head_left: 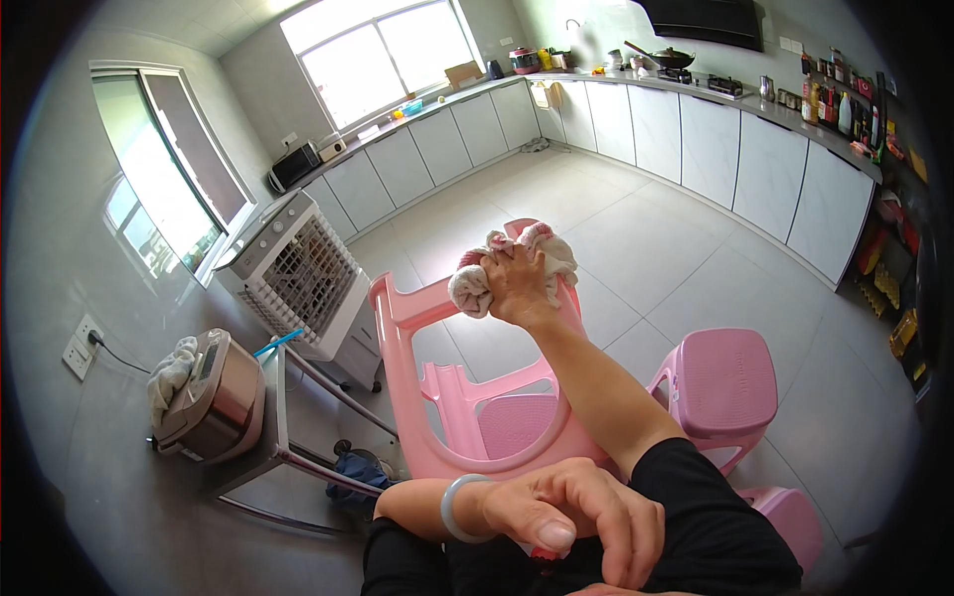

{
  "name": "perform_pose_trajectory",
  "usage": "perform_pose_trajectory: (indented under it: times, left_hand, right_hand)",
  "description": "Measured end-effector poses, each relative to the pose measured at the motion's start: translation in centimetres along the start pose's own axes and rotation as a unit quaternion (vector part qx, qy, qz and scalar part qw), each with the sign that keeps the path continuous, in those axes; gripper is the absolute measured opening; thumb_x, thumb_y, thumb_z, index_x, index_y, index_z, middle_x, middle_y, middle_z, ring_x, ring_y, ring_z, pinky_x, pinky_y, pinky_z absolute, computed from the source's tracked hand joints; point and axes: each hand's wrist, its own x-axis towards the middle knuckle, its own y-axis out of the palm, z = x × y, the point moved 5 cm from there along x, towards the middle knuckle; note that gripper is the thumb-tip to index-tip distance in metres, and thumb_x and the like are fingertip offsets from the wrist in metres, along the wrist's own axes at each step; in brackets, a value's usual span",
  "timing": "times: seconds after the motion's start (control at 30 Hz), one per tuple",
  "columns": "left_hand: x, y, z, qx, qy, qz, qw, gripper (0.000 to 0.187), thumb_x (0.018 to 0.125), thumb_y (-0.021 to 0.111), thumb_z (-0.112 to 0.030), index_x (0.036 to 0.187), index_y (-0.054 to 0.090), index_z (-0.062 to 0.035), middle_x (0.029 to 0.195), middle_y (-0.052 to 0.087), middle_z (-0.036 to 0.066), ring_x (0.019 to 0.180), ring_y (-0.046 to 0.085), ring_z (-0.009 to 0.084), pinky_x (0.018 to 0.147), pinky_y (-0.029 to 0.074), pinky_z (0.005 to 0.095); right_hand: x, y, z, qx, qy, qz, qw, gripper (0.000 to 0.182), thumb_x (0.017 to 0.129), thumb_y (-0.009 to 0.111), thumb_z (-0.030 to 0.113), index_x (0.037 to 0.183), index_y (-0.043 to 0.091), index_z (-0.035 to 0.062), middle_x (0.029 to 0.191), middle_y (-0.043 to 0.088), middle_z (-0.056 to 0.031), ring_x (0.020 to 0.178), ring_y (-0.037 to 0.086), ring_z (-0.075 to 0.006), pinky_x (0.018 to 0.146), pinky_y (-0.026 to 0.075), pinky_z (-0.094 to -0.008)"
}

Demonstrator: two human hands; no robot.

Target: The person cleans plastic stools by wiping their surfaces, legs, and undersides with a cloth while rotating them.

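Observation:
My right hand (pixel 519 285) presses a bunched white cloth with red patches (pixel 560 266) onto the far right corner of a pink plastic frame (pixel 397 348). The frame has a large rounded opening, and a pink textured seat (pixel 517 425) shows through it. My left hand (pixel 586 512), with a pale bangle (pixel 450 509) on the wrist, hovers close to my body near the frame's near edge. Its fingers are loosely bent and the thumb stands apart; nothing shows between them. A small red patch (pixel 545 553) lies just under the thumb.
A pink stool (pixel 725 382) stands at the right, with another pink piece (pixel 790 526) below it. At the left are a rice cooker (pixel 214 397) on a metal-legged stand (pixel 283 417) and an air cooler (pixel 298 268). White cabinets (pixel 646 124) line the back.

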Motion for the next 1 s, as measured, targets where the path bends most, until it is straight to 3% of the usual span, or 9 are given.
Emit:
perform_pose_trajectory:
  times: [0.03,0.13,0.2,0.3,0.5,0.6,0.73,0.83,1.0]
  left_hand:
    - [0.0,0.2,-0.3,0.003,-0.041,-0.040,0.998,0.045,0.096,0.060,-0.038,0.091,0.073,0.0041,0.095,0.068,0.015,0.095,0.058,0.0252,0.085,0.044,0.0378]
    - [-0.2,-0.1,-0.2,0.005,-0.067,-0.045,0.997,0.049,0.095,0.060,-0.043,0.090,0.074,0.0043,0.095,0.068,0.014,0.094,0.059,0.0249,0.085,0.045,0.0375]
    - [-0.2,0.2,0.3,0.003,-0.032,-0.023,0.999,0.056,0.096,0.059,-0.043,0.105,0.071,0.0113,0.106,0.067,0.024,0.100,0.062,0.0318,0.089,0.046,0.0409]
    - [-0.2,1.1,0.7,0.003,0.008,-0.021,1.000,0.060,0.097,0.058,-0.043,0.112,0.070,0.0145,0.112,0.068,0.028,0.102,0.064,0.0349,0.090,0.047,0.0428]
    - [-0.2,-0.4,1.5,-0.002,0.041,0.033,0.999,0.058,0.097,0.057,-0.042,0.109,0.072,0.0134,0.110,0.069,0.027,0.100,0.063,0.0336,0.088,0.048,0.0426]
    - [-0.4,-0.6,1.6,-0.004,0.043,0.045,0.998,0.057,0.097,0.057,-0.041,0.109,0.072,0.0131,0.109,0.069,0.027,0.100,0.063,0.0328,0.088,0.048,0.0424]
    - [0.2,0.0,-0.1,0.038,-0.041,0.010,0.998,0.047,0.095,0.057,-0.040,0.091,0.073,0.0043,0.097,0.065,0.019,0.090,0.057,0.0326,0.082,0.042,0.0441]
    - [0.1,0.0,-0.1,0.020,-0.052,-0.019,0.998,0.051,0.095,0.059,-0.044,0.089,0.075,0.0047,0.094,0.068,0.014,0.094,0.059,0.0247,0.085,0.045,0.0368]
    - [0.1,-0.4,0.1,0.016,-0.052,-0.015,0.998,0.052,0.096,0.058,-0.043,0.089,0.076,0.0053,0.093,0.068,0.015,0.093,0.059,0.0250,0.084,0.045,0.0362]
  right_hand:
    - [0.0,0.0,0.0,0.000,0.000,0.000,1.000,0.049,0.077,0.073,0.028,0.124,0.061,0.0204,0.131,0.060,0.0000,0.129,0.045,-0.0264,0.107,0.032,-0.0597]
    - [0.0,0.0,0.0,0.001,-0.001,0.002,1.000,0.049,0.078,0.073,0.028,0.124,0.061,0.0202,0.131,0.060,-0.0001,0.129,0.045,-0.0266,0.106,0.032,-0.0595]
    - [-0.1,-0.2,0.0,0.001,0.000,0.005,1.000,0.048,0.078,0.072,0.028,0.124,0.061,0.0200,0.131,0.060,-0.0003,0.129,0.045,-0.0270,0.106,0.032,-0.0593]
    - [0.1,0.1,-0.1,0.004,0.002,0.007,1.000,0.047,0.078,0.072,0.028,0.124,0.061,0.0198,0.131,0.060,-0.0008,0.129,0.044,-0.0277,0.107,0.032,-0.0598]
    - [-0.1,0.0,-0.1,0.014,-0.007,-0.020,1.000,0.054,0.075,0.073,0.022,0.127,0.060,0.0185,0.131,0.059,-0.0033,0.129,0.045,-0.0299,0.105,0.033,-0.0597]
    - [-0.1,-0.1,-0.1,0.001,0.000,-0.011,1.000,0.047,0.077,0.073,0.028,0.123,0.062,0.0205,0.131,0.059,-0.0010,0.129,0.045,-0.0269,0.108,0.031,-0.0594]
    - [-0.1,0.0,-0.1,0.011,0.000,-0.014,1.000,0.048,0.077,0.073,0.028,0.123,0.061,0.0207,0.130,0.060,-0.0006,0.129,0.045,-0.0265,0.108,0.031,-0.0591]
    - [-0.1,-0.1,-0.2,0.016,-0.001,-0.015,1.000,0.048,0.077,0.073,0.028,0.123,0.061,0.0206,0.130,0.060,-0.0005,0.129,0.045,-0.0267,0.108,0.031,-0.0591]
    - [-0.1,0.1,-0.2,0.014,-0.004,-0.028,1.000,0.048,0.077,0.073,0.028,0.123,0.061,0.0205,0.130,0.060,-0.0006,0.129,0.044,-0.0268,0.107,0.031,-0.0595]
